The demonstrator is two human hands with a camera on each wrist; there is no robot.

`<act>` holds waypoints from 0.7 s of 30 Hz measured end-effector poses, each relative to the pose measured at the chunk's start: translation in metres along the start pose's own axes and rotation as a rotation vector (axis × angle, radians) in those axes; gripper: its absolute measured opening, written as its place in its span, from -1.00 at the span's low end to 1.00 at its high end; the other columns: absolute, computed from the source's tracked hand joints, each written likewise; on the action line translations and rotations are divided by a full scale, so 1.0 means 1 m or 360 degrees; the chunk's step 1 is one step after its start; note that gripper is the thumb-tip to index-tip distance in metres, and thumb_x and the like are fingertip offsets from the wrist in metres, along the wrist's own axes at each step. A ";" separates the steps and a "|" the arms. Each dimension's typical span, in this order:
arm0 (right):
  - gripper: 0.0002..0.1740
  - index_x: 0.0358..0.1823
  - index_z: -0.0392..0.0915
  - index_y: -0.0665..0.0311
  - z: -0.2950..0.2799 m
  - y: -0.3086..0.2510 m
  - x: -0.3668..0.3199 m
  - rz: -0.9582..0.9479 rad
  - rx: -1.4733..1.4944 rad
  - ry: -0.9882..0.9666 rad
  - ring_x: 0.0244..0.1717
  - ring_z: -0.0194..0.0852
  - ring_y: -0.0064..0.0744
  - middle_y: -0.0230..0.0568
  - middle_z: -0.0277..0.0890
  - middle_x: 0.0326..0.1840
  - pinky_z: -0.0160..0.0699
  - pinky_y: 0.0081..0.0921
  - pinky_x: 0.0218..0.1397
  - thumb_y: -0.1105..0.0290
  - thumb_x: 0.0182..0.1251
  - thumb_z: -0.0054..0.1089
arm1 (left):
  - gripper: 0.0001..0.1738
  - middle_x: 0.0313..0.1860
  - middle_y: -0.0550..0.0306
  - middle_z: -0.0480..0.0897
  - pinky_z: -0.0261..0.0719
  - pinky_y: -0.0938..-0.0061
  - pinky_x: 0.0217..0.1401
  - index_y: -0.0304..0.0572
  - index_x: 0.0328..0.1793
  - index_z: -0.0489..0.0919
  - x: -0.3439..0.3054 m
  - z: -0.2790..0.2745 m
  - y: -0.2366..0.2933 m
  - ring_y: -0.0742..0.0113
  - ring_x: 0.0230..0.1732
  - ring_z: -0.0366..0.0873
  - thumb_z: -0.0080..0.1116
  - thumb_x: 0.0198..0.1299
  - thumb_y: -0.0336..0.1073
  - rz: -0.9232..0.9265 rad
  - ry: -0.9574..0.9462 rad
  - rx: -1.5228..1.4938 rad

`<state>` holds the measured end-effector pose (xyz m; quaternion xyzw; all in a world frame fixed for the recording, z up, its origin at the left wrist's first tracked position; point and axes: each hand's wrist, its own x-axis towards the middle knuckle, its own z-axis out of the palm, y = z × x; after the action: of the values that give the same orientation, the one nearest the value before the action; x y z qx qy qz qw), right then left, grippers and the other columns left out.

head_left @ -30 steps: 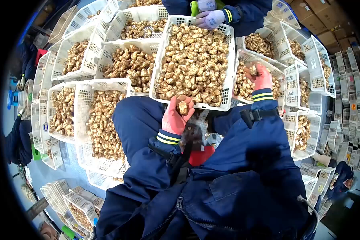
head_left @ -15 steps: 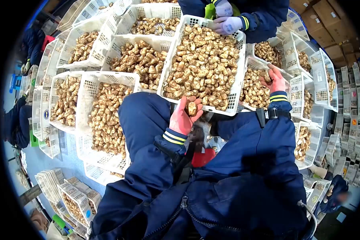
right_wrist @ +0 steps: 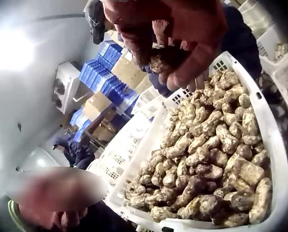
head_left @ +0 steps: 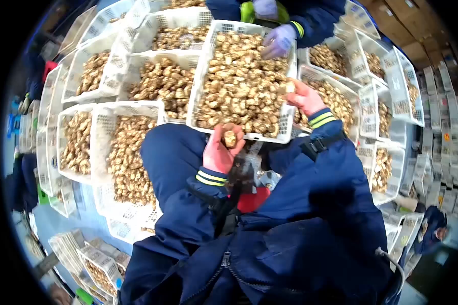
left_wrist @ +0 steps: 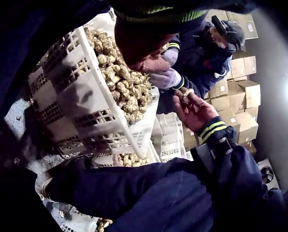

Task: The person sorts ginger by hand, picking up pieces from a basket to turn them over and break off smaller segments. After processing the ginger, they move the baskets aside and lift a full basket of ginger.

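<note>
A: The left hand [head_left: 220, 152] sits palm up at the near rim of the big crate [head_left: 198, 76]. What does it hold?

B: One mushroom [head_left: 230, 138], cupped by curled fingers. Its long axis seems to point away toward the crate, though the lens bends it.

A: And the right hand [head_left: 304, 97]?

B: At the crate's right wall, fingertips pinching a second mushroom [head_left: 289, 87]. The heap [head_left: 241, 81] lies just left of that grip and straight ahead of the left one. Another person's gloved hand [head_left: 277, 40] touches its far side.

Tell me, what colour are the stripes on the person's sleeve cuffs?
Yellow, on dark blue cuffs; the head view shows them best.
</note>
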<state>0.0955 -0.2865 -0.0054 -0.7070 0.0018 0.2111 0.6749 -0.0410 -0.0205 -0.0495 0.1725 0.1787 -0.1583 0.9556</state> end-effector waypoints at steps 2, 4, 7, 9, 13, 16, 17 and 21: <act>-0.29 0.37 0.09 0.31 0.004 0.000 -0.006 0.0004 0.0258 -0.0074 -0.08 0.50 -0.39 -0.13 0.49 -0.02 0.47 -0.58 -0.04 0.44 0.17 0.14 | -0.57 0.03 -0.04 0.51 0.56 0.28 0.02 -0.22 0.06 0.41 0.000 -0.004 -0.001 0.12 0.02 0.50 -0.10 0.32 -0.01 0.0041 -0.0005 0.0048; -0.27 0.38 0.05 0.28 0.010 -0.012 -0.013 -0.0041 0.0385 -0.0110 -0.03 0.49 -0.36 -0.12 0.47 0.01 0.46 -0.55 0.02 0.32 0.21 0.15 | -0.56 0.03 -0.03 0.52 0.57 0.31 -0.01 -0.21 0.07 0.40 -0.001 0.007 0.004 0.15 0.03 0.51 -0.10 0.31 0.01 -0.0067 0.0148 0.0067; -0.29 0.38 0.04 0.27 0.011 -0.015 -0.010 -0.0253 0.0619 -0.0269 0.01 0.49 -0.31 -0.09 0.46 0.03 0.47 -0.53 0.05 0.07 0.32 0.03 | -0.54 0.00 -0.01 0.53 0.58 0.34 -0.01 -0.20 0.06 0.41 -0.001 0.006 0.001 0.17 0.02 0.51 -0.10 0.31 0.04 -0.0007 0.0129 0.0137; -0.36 0.32 0.17 0.29 0.010 -0.017 -0.012 -0.0069 0.0628 -0.0095 -0.01 0.50 -0.32 -0.11 0.49 -0.01 0.50 -0.51 0.01 0.05 0.35 0.00 | -0.55 0.00 0.00 0.54 0.58 0.35 -0.01 -0.20 0.05 0.41 -0.001 0.004 0.002 0.18 0.02 0.52 -0.10 0.31 0.03 -0.0023 0.0092 0.0125; -0.42 0.20 0.34 0.25 0.015 -0.015 -0.017 -0.0184 0.0498 0.0006 -0.09 0.55 -0.32 -0.12 0.54 -0.11 0.54 -0.48 -0.03 0.01 0.29 0.06 | -0.54 0.01 0.01 0.52 0.58 0.35 -0.01 -0.20 0.08 0.39 0.000 0.005 0.001 0.18 0.03 0.51 -0.08 0.30 0.03 0.0005 0.0104 0.0175; -0.48 0.14 0.38 0.28 0.017 -0.015 -0.018 -0.0235 0.0536 0.0055 -0.12 0.55 -0.37 -0.17 0.55 -0.13 0.56 -0.48 -0.09 0.07 0.30 0.07 | -0.51 0.03 0.02 0.52 0.55 0.34 0.01 -0.19 0.12 0.37 -0.003 0.005 0.001 0.19 0.04 0.50 -0.11 0.30 0.05 0.0020 0.0096 0.0216; -0.52 0.11 0.41 0.28 0.018 -0.015 -0.019 -0.0218 0.0541 0.0114 -0.16 0.56 -0.41 -0.19 0.56 -0.17 0.56 -0.50 -0.13 0.10 0.30 0.08 | -0.51 0.03 0.02 0.52 0.54 0.34 0.02 -0.19 0.12 0.37 -0.002 0.005 0.001 0.19 0.04 0.50 -0.11 0.30 0.05 0.0030 0.0108 0.0225; -0.60 0.02 0.46 0.32 0.027 -0.022 -0.022 -0.0224 0.0553 0.0233 -0.24 0.55 -0.44 -0.21 0.58 -0.24 0.51 -0.58 -0.23 0.17 0.32 0.09 | -0.56 0.01 0.03 0.53 0.54 0.33 0.01 -0.18 0.08 0.40 -0.001 0.004 0.001 0.19 0.01 0.51 -0.13 0.33 0.02 -0.0020 0.0142 0.0163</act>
<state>0.0737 -0.2647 0.0224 -0.5919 0.0378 0.1079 0.7979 -0.0400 -0.0213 -0.0455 0.2268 0.2138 -0.1652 0.9357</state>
